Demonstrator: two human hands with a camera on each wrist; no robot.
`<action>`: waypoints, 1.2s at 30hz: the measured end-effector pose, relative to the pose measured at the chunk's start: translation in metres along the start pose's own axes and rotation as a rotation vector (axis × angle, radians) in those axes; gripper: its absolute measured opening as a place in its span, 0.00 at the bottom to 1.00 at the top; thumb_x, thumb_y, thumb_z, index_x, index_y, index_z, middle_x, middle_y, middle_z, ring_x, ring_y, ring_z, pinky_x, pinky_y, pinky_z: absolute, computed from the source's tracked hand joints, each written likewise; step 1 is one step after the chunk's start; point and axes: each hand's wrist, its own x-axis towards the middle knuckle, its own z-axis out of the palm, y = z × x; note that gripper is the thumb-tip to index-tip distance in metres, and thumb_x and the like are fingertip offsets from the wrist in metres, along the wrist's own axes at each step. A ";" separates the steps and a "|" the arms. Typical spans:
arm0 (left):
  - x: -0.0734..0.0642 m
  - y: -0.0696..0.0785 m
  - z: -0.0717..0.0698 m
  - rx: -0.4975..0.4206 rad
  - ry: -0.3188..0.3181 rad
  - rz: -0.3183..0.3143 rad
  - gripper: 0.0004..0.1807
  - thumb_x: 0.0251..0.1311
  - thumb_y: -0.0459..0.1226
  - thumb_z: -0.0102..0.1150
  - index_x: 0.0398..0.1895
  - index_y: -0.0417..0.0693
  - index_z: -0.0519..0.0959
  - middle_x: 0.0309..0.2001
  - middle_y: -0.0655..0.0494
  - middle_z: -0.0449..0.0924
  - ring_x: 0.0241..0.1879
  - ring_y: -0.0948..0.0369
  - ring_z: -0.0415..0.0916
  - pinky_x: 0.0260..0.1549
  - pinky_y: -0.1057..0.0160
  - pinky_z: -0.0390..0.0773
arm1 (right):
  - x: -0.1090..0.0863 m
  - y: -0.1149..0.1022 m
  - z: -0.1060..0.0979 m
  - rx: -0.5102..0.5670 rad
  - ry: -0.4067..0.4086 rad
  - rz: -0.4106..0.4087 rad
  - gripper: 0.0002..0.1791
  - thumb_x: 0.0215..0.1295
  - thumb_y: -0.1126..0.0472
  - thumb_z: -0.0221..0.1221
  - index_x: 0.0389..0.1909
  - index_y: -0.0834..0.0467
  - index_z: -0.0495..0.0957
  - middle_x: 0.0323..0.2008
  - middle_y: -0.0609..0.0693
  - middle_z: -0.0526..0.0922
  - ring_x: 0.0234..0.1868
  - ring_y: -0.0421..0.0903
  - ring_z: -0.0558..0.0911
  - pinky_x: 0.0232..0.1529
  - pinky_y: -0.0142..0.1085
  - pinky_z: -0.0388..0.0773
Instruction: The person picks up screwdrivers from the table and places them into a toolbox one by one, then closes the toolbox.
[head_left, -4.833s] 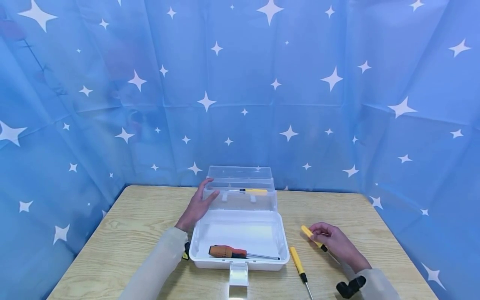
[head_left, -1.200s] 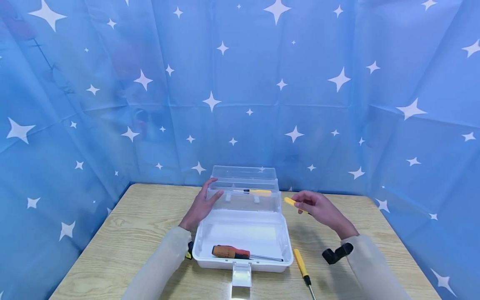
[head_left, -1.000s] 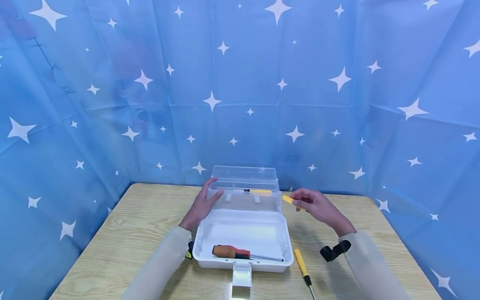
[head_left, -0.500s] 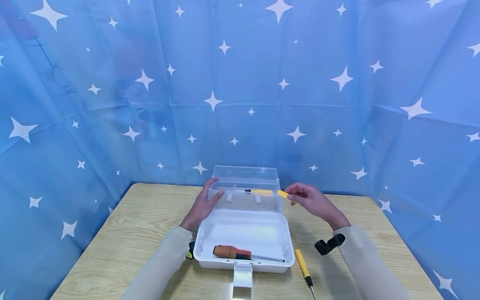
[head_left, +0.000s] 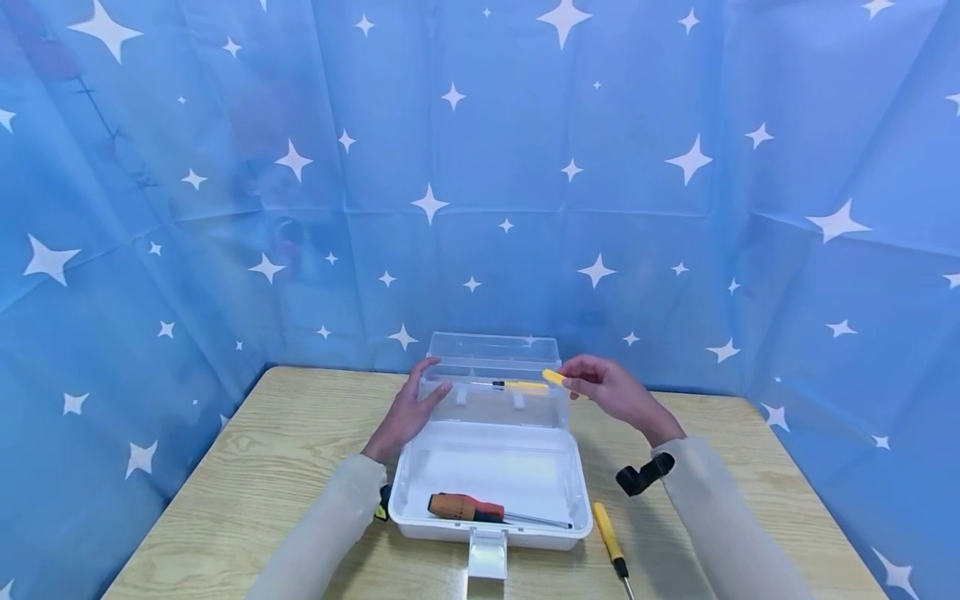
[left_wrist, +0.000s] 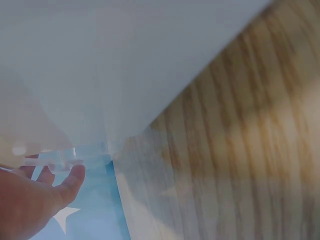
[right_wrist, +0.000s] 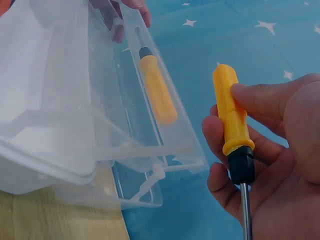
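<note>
A white toolbox (head_left: 491, 458) stands with its clear lid section (head_left: 487, 414) raised at the back. My left hand (head_left: 405, 415) grips the left edge of the clear section, thumb on the near side. My right hand (head_left: 613, 393) holds a yellow-handled screwdriver (right_wrist: 232, 110) by its handle, black collar and metal shaft pointing back toward the wrist. The handle's end overlaps the right end of the clear section in the head view. Inside the narrow clear tray (right_wrist: 185, 150) lies another yellow-handled screwdriver (right_wrist: 159, 92). A brown-and-red-handled screwdriver (head_left: 465, 507) rests in the box's front.
On the wooden table (head_left: 285, 467), a third yellow-handled screwdriver (head_left: 609, 533) lies right of the box. The white latch (head_left: 487, 560) hangs at the front. A small black-and-yellow object (head_left: 382, 504) shows partly behind the left sleeve. A blue star-patterned curtain (head_left: 495, 258) surrounds the table.
My right hand has lifted the yellow-handled screwdriver from the table at right and carried it left and back to the clear section's right end. My left hand keeps its grip.
</note>
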 end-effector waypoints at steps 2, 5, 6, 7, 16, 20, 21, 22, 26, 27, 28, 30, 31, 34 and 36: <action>0.000 0.000 0.000 0.000 -0.002 0.000 0.39 0.60 0.68 0.53 0.73 0.76 0.56 0.79 0.56 0.47 0.76 0.44 0.48 0.66 0.30 0.57 | 0.005 -0.001 0.000 0.009 -0.004 -0.009 0.12 0.74 0.58 0.56 0.52 0.57 0.79 0.45 0.59 0.83 0.38 0.49 0.81 0.43 0.41 0.79; -0.001 0.001 0.000 0.004 -0.005 0.000 0.40 0.60 0.68 0.53 0.74 0.74 0.56 0.79 0.55 0.46 0.76 0.44 0.48 0.66 0.30 0.56 | 0.012 -0.004 0.001 0.029 -0.015 -0.021 0.11 0.74 0.58 0.56 0.52 0.58 0.79 0.44 0.62 0.82 0.38 0.51 0.80 0.44 0.42 0.79; -0.001 0.001 0.000 0.005 -0.005 -0.001 0.40 0.60 0.68 0.53 0.74 0.73 0.56 0.79 0.55 0.46 0.77 0.44 0.47 0.66 0.30 0.56 | 0.014 -0.005 0.001 0.033 -0.017 -0.022 0.11 0.74 0.58 0.56 0.51 0.58 0.79 0.44 0.62 0.82 0.38 0.53 0.81 0.44 0.42 0.79; -0.001 0.001 0.000 0.007 -0.005 -0.004 0.40 0.60 0.68 0.53 0.74 0.73 0.56 0.79 0.55 0.46 0.77 0.44 0.47 0.66 0.30 0.56 | 0.015 -0.006 0.001 0.030 -0.020 -0.022 0.11 0.74 0.58 0.56 0.51 0.58 0.79 0.44 0.61 0.82 0.38 0.53 0.81 0.44 0.42 0.80; -0.001 0.002 0.000 0.017 0.003 0.002 0.41 0.61 0.68 0.53 0.75 0.71 0.56 0.79 0.55 0.47 0.76 0.44 0.48 0.66 0.30 0.55 | 0.029 -0.011 0.004 0.000 -0.029 -0.039 0.10 0.74 0.60 0.55 0.51 0.57 0.80 0.39 0.53 0.82 0.39 0.58 0.82 0.41 0.41 0.80; 0.000 0.000 0.001 0.020 0.005 0.003 0.40 0.61 0.67 0.53 0.74 0.72 0.56 0.79 0.56 0.47 0.76 0.44 0.48 0.66 0.30 0.55 | 0.034 -0.013 0.005 -0.006 -0.034 -0.059 0.11 0.74 0.60 0.55 0.51 0.58 0.79 0.38 0.54 0.82 0.41 0.62 0.81 0.43 0.48 0.79; 0.001 0.000 0.001 0.019 0.006 0.002 0.40 0.61 0.67 0.53 0.74 0.73 0.56 0.79 0.56 0.47 0.77 0.45 0.48 0.66 0.30 0.55 | 0.036 -0.013 0.005 -0.006 -0.034 -0.066 0.11 0.74 0.60 0.55 0.51 0.58 0.79 0.38 0.54 0.83 0.41 0.62 0.81 0.43 0.50 0.79; 0.001 0.000 0.001 0.020 0.006 0.001 0.39 0.61 0.67 0.53 0.74 0.73 0.56 0.79 0.56 0.47 0.77 0.45 0.47 0.67 0.30 0.54 | 0.037 -0.013 0.006 -0.003 -0.035 -0.072 0.11 0.74 0.60 0.55 0.51 0.58 0.80 0.38 0.53 0.83 0.41 0.62 0.80 0.44 0.53 0.79; 0.001 -0.001 0.000 0.018 0.003 -0.001 0.39 0.61 0.68 0.53 0.73 0.75 0.56 0.79 0.56 0.47 0.77 0.45 0.47 0.67 0.30 0.54 | 0.040 -0.021 0.009 -0.003 -0.043 -0.089 0.12 0.74 0.61 0.56 0.53 0.61 0.79 0.40 0.55 0.83 0.37 0.55 0.81 0.46 0.53 0.78; 0.001 -0.001 0.000 0.016 0.002 -0.001 0.39 0.61 0.68 0.53 0.74 0.75 0.56 0.79 0.56 0.47 0.77 0.45 0.47 0.67 0.30 0.53 | 0.041 -0.022 0.010 0.000 -0.045 -0.092 0.12 0.74 0.61 0.56 0.53 0.61 0.79 0.40 0.56 0.83 0.37 0.54 0.81 0.46 0.53 0.78; 0.001 -0.001 0.000 0.015 0.002 -0.001 0.39 0.61 0.68 0.53 0.74 0.75 0.56 0.79 0.56 0.47 0.77 0.45 0.47 0.67 0.30 0.54 | 0.043 -0.023 0.011 0.001 -0.047 -0.091 0.12 0.73 0.62 0.56 0.53 0.61 0.79 0.41 0.56 0.83 0.37 0.51 0.81 0.46 0.53 0.78; 0.002 -0.002 0.000 0.013 0.002 -0.001 0.39 0.60 0.68 0.53 0.73 0.75 0.56 0.79 0.56 0.47 0.77 0.45 0.48 0.67 0.30 0.54 | 0.045 -0.026 0.012 0.001 -0.050 -0.084 0.12 0.73 0.62 0.56 0.53 0.61 0.79 0.42 0.56 0.82 0.36 0.49 0.81 0.47 0.51 0.79; 0.001 -0.002 0.000 0.013 0.002 0.000 0.39 0.60 0.68 0.53 0.73 0.75 0.56 0.79 0.56 0.47 0.77 0.45 0.48 0.67 0.30 0.55 | 0.049 -0.022 0.013 -0.001 -0.049 -0.080 0.12 0.73 0.61 0.56 0.53 0.59 0.79 0.43 0.56 0.83 0.36 0.48 0.81 0.47 0.50 0.79; 0.001 -0.002 0.000 0.012 0.003 -0.005 0.39 0.59 0.69 0.52 0.73 0.77 0.56 0.79 0.56 0.47 0.76 0.44 0.49 0.66 0.31 0.56 | 0.053 -0.025 0.015 0.002 -0.049 -0.060 0.11 0.73 0.59 0.57 0.52 0.56 0.80 0.42 0.54 0.83 0.37 0.48 0.82 0.47 0.48 0.79; 0.001 -0.002 0.000 0.013 0.004 -0.011 0.39 0.59 0.69 0.52 0.73 0.77 0.56 0.79 0.56 0.47 0.76 0.44 0.49 0.66 0.31 0.57 | 0.055 -0.026 0.017 0.006 -0.047 -0.044 0.10 0.73 0.59 0.57 0.51 0.55 0.80 0.43 0.53 0.82 0.37 0.48 0.82 0.47 0.45 0.79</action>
